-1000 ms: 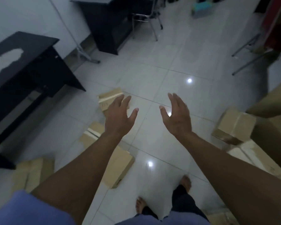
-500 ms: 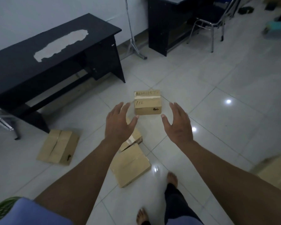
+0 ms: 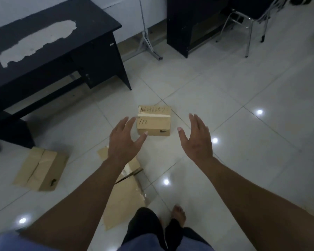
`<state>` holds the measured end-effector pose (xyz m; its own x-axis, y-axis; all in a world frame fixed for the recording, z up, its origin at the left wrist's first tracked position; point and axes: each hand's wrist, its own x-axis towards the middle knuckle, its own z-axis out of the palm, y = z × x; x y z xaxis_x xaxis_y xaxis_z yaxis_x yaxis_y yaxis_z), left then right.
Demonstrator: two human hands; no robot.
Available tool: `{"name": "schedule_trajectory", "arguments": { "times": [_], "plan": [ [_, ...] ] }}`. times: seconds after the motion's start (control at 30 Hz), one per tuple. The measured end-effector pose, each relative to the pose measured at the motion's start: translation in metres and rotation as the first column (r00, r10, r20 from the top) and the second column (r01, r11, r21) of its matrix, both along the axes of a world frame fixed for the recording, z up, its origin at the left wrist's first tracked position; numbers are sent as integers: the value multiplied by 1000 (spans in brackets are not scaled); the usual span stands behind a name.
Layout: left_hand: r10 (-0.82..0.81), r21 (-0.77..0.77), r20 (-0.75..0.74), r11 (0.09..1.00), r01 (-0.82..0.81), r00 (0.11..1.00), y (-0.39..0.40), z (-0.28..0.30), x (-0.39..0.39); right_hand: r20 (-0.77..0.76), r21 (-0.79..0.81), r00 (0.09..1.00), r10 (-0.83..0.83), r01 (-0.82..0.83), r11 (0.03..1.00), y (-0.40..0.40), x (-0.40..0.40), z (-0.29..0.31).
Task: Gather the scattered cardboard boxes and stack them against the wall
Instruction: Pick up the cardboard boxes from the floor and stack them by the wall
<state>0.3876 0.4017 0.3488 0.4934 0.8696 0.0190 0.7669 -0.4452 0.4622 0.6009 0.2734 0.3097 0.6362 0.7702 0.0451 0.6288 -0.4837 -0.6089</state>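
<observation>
Nearest the camera, a bare foot (image 3: 179,213) stands on the tiled floor (image 3: 243,160), indicating the person is upright and facing the target. A flattened carton (image 3: 124,198) lies just left of the foot, partly hidden by the left forearm. A second closed carton (image 3: 41,169) lies further left, near the leg of the black desk (image 3: 49,51).

Both arms extend forward. The left hand (image 3: 124,140) and right hand (image 3: 196,140) are held apart, palms turned inward, fingers (image 3: 198,122) straight and spread; neither hand grips anything. The left fingertips overlap the near left corner of the small box (image 3: 154,124) in this view; actual contact cannot be confirmed.

Change over the last second: the view has swung left, from a cluster of boxes at the right edge to the desk area, and the small box has grown larger and moved between the hands. Judgement: the person has selected this box and closed in on it; a two-handed side grasp is the step in hand, with lifting and stacking not yet done.

The small box sits on the floor, well clear of the desk and of the wall (image 3: 134,20). Its long axis runs left to right across the view. The top face carries a taped seam parallel to that axis, with handwritten numbers reading upright toward the person.
</observation>
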Motion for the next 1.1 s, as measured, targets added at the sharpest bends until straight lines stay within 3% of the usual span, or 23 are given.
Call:
{"name": "schedule_trajectory", "arguments": {
  "times": [0.33, 0.67, 1.1],
  "plan": [
    [57, -115, -42, 991, -62, 997, 112, -41, 90, -101, -71, 995, -5, -2, 997, 112, 96, -37],
    [94, -268, -122, 955, -124, 988, 264, -146, 168, -179, -247, 980, -86, 40, 968, 255, 184, -123],
    [244, -442, -197, 843, -308, 950, 361, -350, 216, -298, -437, 953, -58, -83, 896, 364, 238, -337]
  ]
}}
